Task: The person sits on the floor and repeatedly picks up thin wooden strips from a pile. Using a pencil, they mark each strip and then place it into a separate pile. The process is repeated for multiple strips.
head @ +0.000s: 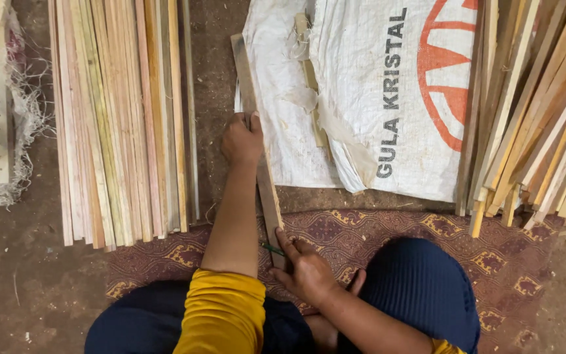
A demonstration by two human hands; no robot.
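Note:
A long narrow wooden slat lies on the ground, running from the far middle toward me. My left hand presses down on the slat about halfway along it, fingers curled over its edge. My right hand rests at the slat's near end and grips a thin green pencil whose tip touches the wood. I sit on a patterned brown mat, with dark blue trousers and a yellow sleeve in view.
A flat row of several pale wooden slats lies at the left. A white woven sack with a red mark sits at the far middle. More slats are piled at the right. Dirt floor surrounds the mat.

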